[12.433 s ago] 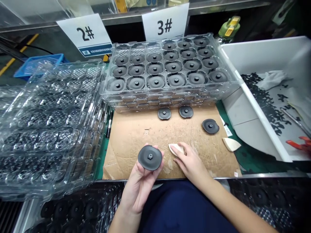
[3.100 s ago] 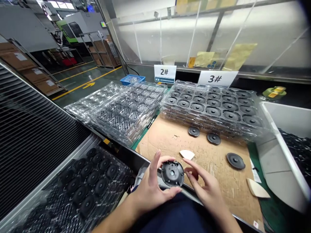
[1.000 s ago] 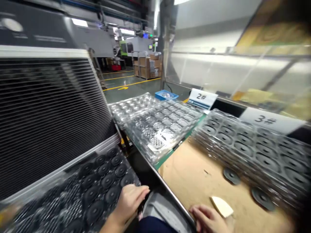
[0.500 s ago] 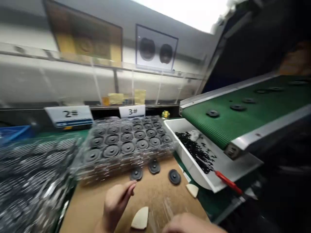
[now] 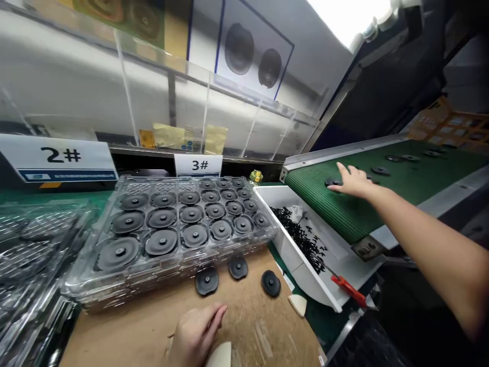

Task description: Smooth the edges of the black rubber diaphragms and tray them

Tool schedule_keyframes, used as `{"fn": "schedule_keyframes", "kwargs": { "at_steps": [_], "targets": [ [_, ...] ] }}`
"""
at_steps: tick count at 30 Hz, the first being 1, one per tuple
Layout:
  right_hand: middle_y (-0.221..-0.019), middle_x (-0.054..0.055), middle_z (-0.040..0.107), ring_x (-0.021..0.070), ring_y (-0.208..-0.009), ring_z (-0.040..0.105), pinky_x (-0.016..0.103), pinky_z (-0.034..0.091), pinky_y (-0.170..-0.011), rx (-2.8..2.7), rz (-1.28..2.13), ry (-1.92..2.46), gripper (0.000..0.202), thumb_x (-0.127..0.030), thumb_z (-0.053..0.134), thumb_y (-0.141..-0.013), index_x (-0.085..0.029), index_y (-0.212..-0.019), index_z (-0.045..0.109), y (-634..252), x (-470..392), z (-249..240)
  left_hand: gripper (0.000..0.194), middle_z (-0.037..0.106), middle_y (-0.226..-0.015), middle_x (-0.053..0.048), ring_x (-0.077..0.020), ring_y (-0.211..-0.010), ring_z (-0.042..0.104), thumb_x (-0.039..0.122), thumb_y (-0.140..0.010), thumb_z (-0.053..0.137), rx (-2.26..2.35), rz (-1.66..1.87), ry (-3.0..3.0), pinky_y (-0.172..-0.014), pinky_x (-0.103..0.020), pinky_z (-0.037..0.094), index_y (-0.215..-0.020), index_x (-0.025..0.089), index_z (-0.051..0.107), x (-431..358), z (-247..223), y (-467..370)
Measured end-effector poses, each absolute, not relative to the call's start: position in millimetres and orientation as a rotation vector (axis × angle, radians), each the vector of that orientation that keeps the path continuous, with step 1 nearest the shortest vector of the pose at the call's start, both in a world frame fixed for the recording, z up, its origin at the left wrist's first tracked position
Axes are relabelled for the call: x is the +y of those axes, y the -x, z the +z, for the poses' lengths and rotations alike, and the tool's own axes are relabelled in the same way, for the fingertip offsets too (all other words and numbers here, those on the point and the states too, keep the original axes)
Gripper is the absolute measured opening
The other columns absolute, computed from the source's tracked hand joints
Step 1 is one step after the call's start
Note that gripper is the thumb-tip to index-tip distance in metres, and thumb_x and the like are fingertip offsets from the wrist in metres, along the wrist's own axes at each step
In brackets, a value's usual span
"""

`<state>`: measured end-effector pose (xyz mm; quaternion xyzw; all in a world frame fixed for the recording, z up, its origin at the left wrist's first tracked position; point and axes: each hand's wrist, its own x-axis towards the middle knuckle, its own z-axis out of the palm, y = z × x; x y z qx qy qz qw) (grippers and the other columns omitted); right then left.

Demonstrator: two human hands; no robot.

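My right hand (image 5: 353,181) reaches over the green conveyor belt (image 5: 328,204), fingers spread. Its thumb and fingertips are at a round black disc part (image 5: 332,182) near the belt's end; whether it grips the disc is not clear. Above the brown board (image 5: 145,326), my left hand (image 5: 196,331) is closed, thumb and fingers pressed together; what they hold, if anything, is hidden. Beyond it on the board lie three loose black discs, the nearest one (image 5: 207,281) flat. A cream wedge-shaped piece (image 5: 221,355) is beside the left hand.
A clear plastic tray (image 5: 82,275) with rows of black discs stands behind the board. To its right, a white bin (image 5: 294,255) holds small black pieces and a red-handled tool (image 5: 349,290). Stacked clear trays (image 5: 34,244) are at left. More discs lie farther up the belt.
My right hand has gone from the board's front edge up and right to a disc on the belt. My left hand remains closed over the board. The view has shifted.
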<state>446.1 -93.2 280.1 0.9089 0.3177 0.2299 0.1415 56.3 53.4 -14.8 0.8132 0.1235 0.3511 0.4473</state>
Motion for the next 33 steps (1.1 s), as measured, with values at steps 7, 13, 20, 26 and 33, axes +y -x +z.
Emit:
{"fn": "schedule_keyframes", "kwargs": {
  "at_steps": [7, 13, 20, 26, 33],
  "targets": [
    [-0.115, 0.028, 0.05, 0.033, -0.108, 0.05, 0.045, 0.039, -0.083, 1.009, 0.554, -2.702, 0.057, -0.038, 0.037, -0.093, -0.001, -0.136, 0.026, -428, -62, 276, 0.035, 0.068, -0.066, -0.006, -0.0137, -0.048, 0.059, 0.045, -0.085, 0.043, 0.511, 0.473, -1.564, -0.046, -0.023, 0.042, -0.083, 0.017, 0.064, 45, -8, -66],
    [-0.134, 0.008, 0.042, 0.0221, -0.119, 0.043, 0.034, 0.037, -0.097, 2.068, -0.125, -2.31, 0.071, -0.017, 0.052, -0.082, -0.026, -0.142, 0.015, -289, -23, 226, 0.062, 0.057, -0.122, -0.018, -0.0262, -0.1, 0.06, 0.06, -0.085, 0.023, 0.251, 0.201, -0.421, -0.076, -0.04, 0.05, -0.116, 0.015, 0.053, 47, -1, -69],
    [-0.133, 0.011, 0.044, 0.0275, -0.123, 0.037, 0.049, 0.026, -0.105, 2.616, -0.486, -1.844, 0.068, -0.027, 0.06, -0.079, -0.021, -0.138, 0.029, -177, 7, 83, 0.059, 0.066, -0.105, -0.01, -0.0175, -0.106, 0.057, 0.054, -0.087, 0.027, 0.18, 0.306, 0.218, -0.1, -0.029, 0.034, -0.105, 0.011, 0.063, 70, 3, -64],
    [-0.136, 0.014, 0.038, 0.0325, -0.123, 0.039, 0.045, 0.042, -0.095, 2.564, -0.018, -2.28, 0.079, -0.049, 0.06, -0.077, -0.023, -0.141, 0.021, -179, -17, 20, 0.054, 0.066, -0.107, -0.011, -0.024, -0.105, 0.058, 0.054, -0.086, 0.031, 0.242, 0.388, 0.182, -0.098, -0.038, 0.036, -0.109, 0.015, 0.062, 81, -2, -62],
    [-0.134, 0.012, 0.04, 0.0346, -0.123, 0.036, 0.048, 0.04, -0.094, 2.407, -0.059, -2.708, 0.071, -0.063, 0.04, -0.082, -0.023, -0.139, 0.024, -162, -22, -4, 0.049, 0.063, -0.115, -0.012, -0.0237, -0.11, 0.056, 0.048, -0.089, 0.03, 0.248, 0.406, 0.166, -0.094, -0.035, 0.039, -0.11, 0.015, 0.06, 80, -7, -61]
  ]
}}
